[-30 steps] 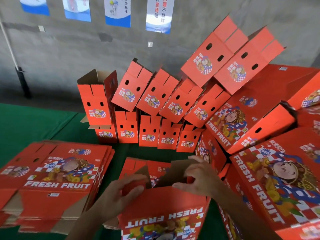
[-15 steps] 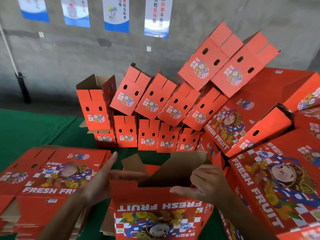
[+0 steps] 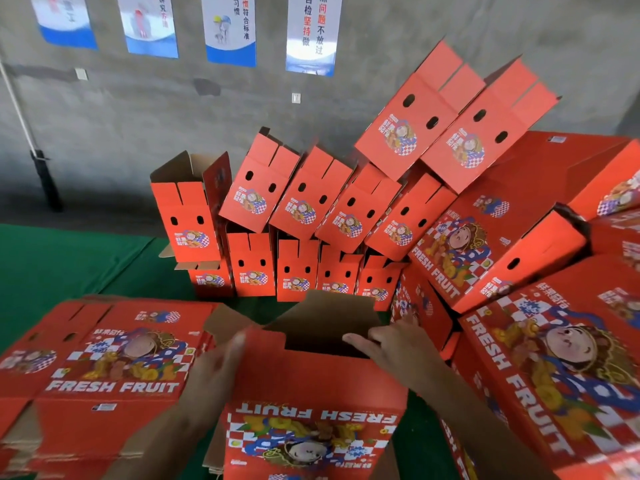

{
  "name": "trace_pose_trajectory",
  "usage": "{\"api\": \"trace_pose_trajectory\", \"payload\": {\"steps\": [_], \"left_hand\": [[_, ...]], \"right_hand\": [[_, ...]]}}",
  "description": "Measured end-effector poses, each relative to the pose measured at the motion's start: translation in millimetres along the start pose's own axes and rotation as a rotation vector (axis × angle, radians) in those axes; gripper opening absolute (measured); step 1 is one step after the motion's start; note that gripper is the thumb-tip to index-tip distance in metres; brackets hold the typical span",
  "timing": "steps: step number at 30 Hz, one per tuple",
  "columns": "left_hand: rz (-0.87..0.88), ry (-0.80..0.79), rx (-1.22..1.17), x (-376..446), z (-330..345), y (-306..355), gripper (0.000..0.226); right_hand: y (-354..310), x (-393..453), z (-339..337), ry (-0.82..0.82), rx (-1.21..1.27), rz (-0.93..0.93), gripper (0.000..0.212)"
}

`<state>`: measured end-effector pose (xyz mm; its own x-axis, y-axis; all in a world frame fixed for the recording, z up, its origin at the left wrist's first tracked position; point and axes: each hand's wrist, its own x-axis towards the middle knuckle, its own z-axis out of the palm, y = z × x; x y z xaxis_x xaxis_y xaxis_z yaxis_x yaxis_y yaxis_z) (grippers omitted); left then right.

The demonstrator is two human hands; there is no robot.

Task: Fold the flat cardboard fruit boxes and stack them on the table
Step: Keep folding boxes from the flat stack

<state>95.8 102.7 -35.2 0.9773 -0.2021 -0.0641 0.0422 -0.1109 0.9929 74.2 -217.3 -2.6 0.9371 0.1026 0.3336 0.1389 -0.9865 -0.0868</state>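
Observation:
A red "FRESH FRUIT" box (image 3: 311,386) stands half opened in front of me, its brown inner flaps (image 3: 325,317) raised at the top. My left hand (image 3: 214,372) lies with straight fingers flat against the box's left side; it is blurred. My right hand (image 3: 394,348) rests on the box's top right edge, fingers stretched over the opening. A stack of flat boxes (image 3: 104,368) lies to the left on the green table (image 3: 52,265). Folded boxes (image 3: 304,209) are piled at the back and on the right (image 3: 554,358).
The pile of folded boxes leans against a grey concrete wall (image 3: 104,126) with several posters (image 3: 311,32). A dark pole base (image 3: 48,181) stands at the far left beyond the table. Large boxes crowd the right side close to my right arm.
The box has been raised and opened wider, its brown flaps lifting. My left hand let go of the flap and moved to the box's left side; my right hand opened over the top edge.

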Motion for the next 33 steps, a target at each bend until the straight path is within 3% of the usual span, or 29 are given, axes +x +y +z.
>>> {"api": "trace_pose_trajectory", "payload": {"steps": [3,7,9,11,13,16,19,22,24,27,29,30,33], "left_hand": [[0.162,0.128,0.158,0,11,-16,0.058],[0.219,0.279,0.482,3,22,-41,0.064],[0.287,0.274,0.584,3,31,-48,0.068],[0.330,0.240,0.678,1,41,-48,0.070],[0.401,0.263,0.722,2,47,-48,0.067],[0.731,0.226,0.839,6,51,-50,0.053],[0.913,-0.037,0.969,14,50,-44,0.068],[0.913,-0.296,1.035,23,50,-37,0.078],[0.851,-0.420,1.041,26,53,-37,0.086],[0.785,-0.394,0.994,32,59,-48,0.076],[0.671,-0.288,0.825,34,62,-52,0.064],[0.614,-0.243,0.731,36,62,-53,0.063],[0.491,-0.160,0.658,38,61,-59,0.080]], "right_hand": [[3,6,14,-0.019,-0.203,0.083,0.076],[10,-5,31,-0.083,-0.363,0.128,0.077],[18,-15,38,-0.058,-0.401,0.245,0.074],[22,-23,38,-0.024,-0.329,0.439,0.090],[23,-28,36,0.042,-0.095,0.571,0.101],[29,-32,29,0.174,0.234,0.579,0.080],[31,-26,17,0.187,0.374,0.502,0.059],[21,-25,18,0.063,0.314,0.352,0.037],[14,-29,24,0.084,0.417,0.285,0.036],[13,-40,43,0.203,0.556,0.238,0.016],[17,-45,58,0.157,0.486,0.217,0.011],[18,-47,64,0.106,0.454,0.233,0.018],[19,-48,69,0.038,0.489,0.306,0.076]]}}
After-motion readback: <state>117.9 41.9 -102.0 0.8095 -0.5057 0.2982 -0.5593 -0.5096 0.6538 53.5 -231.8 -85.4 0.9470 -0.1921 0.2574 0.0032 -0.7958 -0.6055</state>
